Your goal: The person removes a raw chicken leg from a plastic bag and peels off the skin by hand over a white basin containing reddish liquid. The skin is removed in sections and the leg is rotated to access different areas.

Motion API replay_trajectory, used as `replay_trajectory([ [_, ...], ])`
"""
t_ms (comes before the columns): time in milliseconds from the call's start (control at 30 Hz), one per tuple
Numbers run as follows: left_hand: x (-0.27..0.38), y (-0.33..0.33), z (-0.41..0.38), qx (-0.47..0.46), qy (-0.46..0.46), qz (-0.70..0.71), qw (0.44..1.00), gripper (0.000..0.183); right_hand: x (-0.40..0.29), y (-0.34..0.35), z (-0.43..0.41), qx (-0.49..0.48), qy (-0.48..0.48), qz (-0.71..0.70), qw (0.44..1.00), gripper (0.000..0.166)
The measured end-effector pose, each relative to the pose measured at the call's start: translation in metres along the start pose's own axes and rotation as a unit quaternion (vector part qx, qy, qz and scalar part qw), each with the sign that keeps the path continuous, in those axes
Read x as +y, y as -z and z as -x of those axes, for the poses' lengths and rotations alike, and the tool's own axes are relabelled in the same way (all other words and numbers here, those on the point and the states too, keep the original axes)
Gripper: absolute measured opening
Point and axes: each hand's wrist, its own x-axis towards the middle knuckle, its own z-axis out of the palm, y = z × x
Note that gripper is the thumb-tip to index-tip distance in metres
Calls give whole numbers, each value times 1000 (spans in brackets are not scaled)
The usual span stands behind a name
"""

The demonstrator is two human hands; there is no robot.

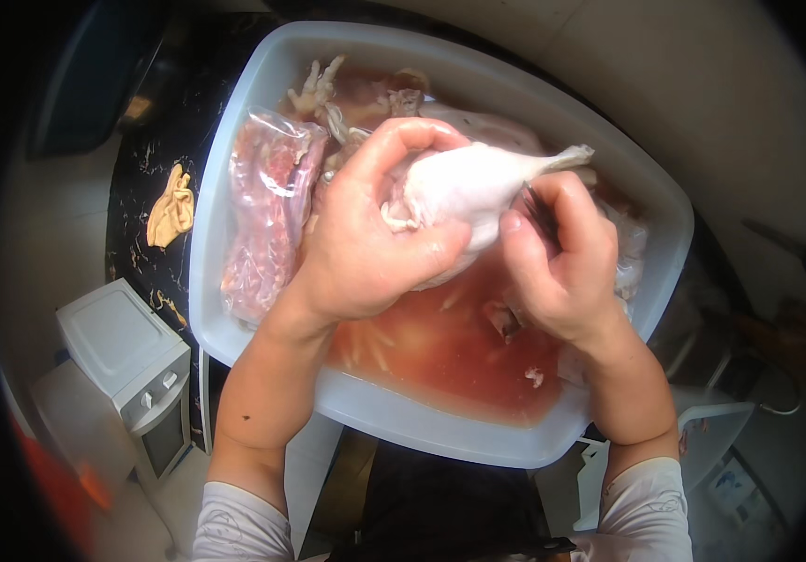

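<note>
A pale plucked poultry carcass [470,183] is held above a large whitish plastic tub [438,439]. My left hand [382,225] grips it from the left, thumb below and fingers over the top. In my right hand [565,246] is a small dark metal tool, perhaps tweezers [540,207], its tip against the bird's skin near the leg. Reddish liquid [438,358] stands in the tub. A clear plastic bag of red meat [269,211] lies along its left side. A bird's foot [316,86] sticks up at the upper left, among other poultry pieces partly hidden by my hands.
A crumpled yellowish cloth or glove [171,207] lies on the black marbled countertop [146,151] left of the tub. Below it stands a small white oven [129,365]. Another translucent container [716,428] is at the lower right, near a curved metal faucet [793,400].
</note>
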Motion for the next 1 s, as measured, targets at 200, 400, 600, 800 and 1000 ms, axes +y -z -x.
replay_trajectory([
  [200,-1,-2,1,11,1,-28,1000,49,-5,-3,-3,-4,-51,-25,998,18],
  [400,-6,-4,-1,38,5,23,999,48,-1,-7,-3,6,-62,-37,997,16],
  [600,-9,0,-1,7,-11,51,999,46,-2,-2,-1,-7,-41,-30,999,15],
  [800,-2,-9,1,27,-32,-65,997,43,2,-3,0,34,-23,-115,993,28],
  [1000,-3,-11,1,7,-61,-105,993,44,-2,-3,-2,30,-24,-90,995,36],
])
